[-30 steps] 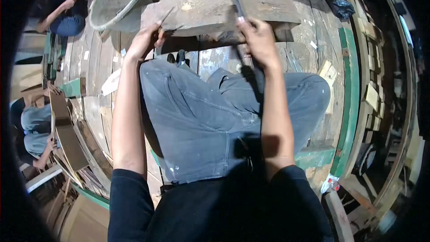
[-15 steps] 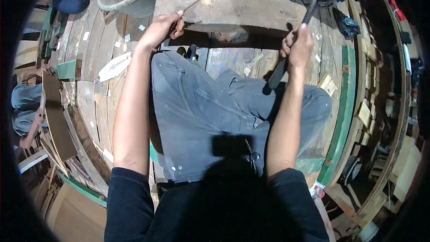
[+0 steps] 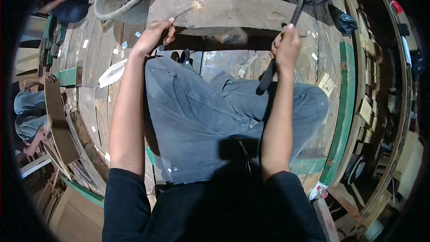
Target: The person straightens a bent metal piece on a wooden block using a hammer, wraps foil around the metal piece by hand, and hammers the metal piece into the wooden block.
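Observation:
My left hand (image 3: pixel 154 38) is closed, pinching a thin dark rod (image 3: pixel 182 13) between thumb and finger. The rod slants up and right over a thick wooden plank (image 3: pixel 242 11), its tip close to a pale round spot in the wood. In my right hand (image 3: pixel 287 50) is a hammer (image 3: pixel 296 14) with a dark handle, whose lower end pokes out below the fist. The hammer's head is raised beyond the plank's right part and merges with dark shapes behind it. My crossed legs in blue-grey trousers lie in front of the plank.
A grey bucket (image 3: pixel 150 1) stands behind my left hand. At the left, another person's hand rests on a brown board (image 3: pixel 60 123); a further person's arm shows at upper left. A black plastic bag (image 3: pixel 343 20) and a green beam (image 3: pixel 342 116) are at right.
The view has shifted slightly, so most things sit a little left. The rod's tip is now nearer the pale spot. Both hands keep their grips, and the hammer stays raised.

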`<action>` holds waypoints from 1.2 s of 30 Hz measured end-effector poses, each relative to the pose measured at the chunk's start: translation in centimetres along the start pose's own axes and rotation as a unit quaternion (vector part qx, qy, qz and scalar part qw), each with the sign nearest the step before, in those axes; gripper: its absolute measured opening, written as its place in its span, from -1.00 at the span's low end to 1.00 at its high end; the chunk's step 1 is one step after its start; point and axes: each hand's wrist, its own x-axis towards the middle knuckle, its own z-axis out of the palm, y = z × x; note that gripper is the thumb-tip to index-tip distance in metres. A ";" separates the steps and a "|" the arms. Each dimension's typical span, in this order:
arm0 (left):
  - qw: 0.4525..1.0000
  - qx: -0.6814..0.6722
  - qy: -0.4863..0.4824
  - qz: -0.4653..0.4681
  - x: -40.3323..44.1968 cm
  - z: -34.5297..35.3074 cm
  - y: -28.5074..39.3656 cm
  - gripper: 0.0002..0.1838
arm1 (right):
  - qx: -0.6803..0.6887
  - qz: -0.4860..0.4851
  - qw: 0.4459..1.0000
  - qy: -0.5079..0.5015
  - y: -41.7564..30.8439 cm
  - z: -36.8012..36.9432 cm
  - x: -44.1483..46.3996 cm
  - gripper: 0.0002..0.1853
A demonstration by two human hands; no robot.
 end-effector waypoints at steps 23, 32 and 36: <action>1.000 0.007 0.010 -0.018 -0.1 -0.1 -0.1 -0.49 | 0.041 0.096 0.992 -0.077 -1.1 -2.0 -0.6 -0.59; 0.999 -0.005 0.010 -0.032 0.3 -0.3 -0.5 -0.50 | 0.038 0.209 0.975 -0.069 3.9 -2.7 0.1 -0.57; 0.999 0.024 0.012 -0.031 -0.3 -0.1 0.1 -0.50 | 0.108 0.131 0.982 -0.087 -1.1 -3.4 -0.4 -0.58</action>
